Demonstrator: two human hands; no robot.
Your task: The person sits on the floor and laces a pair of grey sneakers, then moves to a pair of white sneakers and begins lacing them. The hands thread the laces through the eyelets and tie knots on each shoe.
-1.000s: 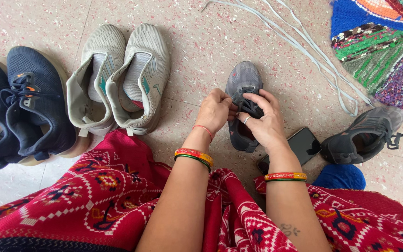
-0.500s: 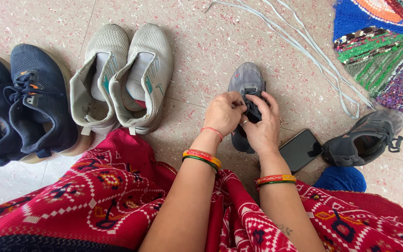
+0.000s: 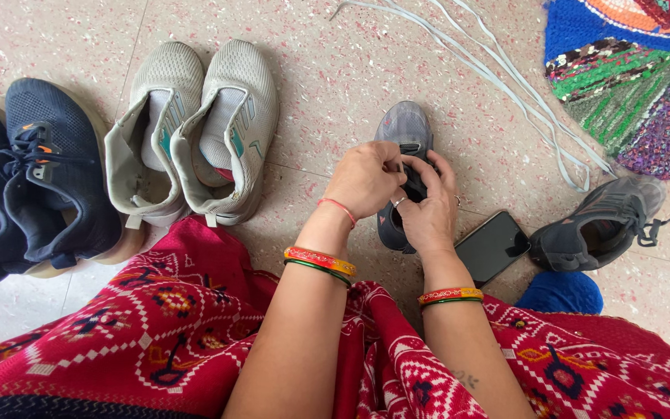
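Observation:
A small dark grey sneaker [image 3: 403, 128] stands on the speckled floor in front of me, toe pointing away. Both my hands are over its lacing area. My left hand [image 3: 364, 180] pinches the black lace near the tongue. My right hand [image 3: 428, 209] grips the shoe's right side with fingers on the laces. Most of the shoe's opening is hidden under my hands. Its matching grey sneaker [image 3: 602, 225] lies to the right, laces loose.
A black phone [image 3: 492, 245] lies face up by my right wrist. A light grey pair of sneakers [image 3: 195, 132] and a navy pair [image 3: 32, 178] stand at left. White laces [image 3: 490, 74] trail across the floor toward a colourful woven mat [image 3: 630, 77]. Red patterned cloth [image 3: 157, 326] covers my lap.
My hands have drawn closer together over the grey sneaker's laces, and the left hand now covers more of the tongue. The view shifted slightly.

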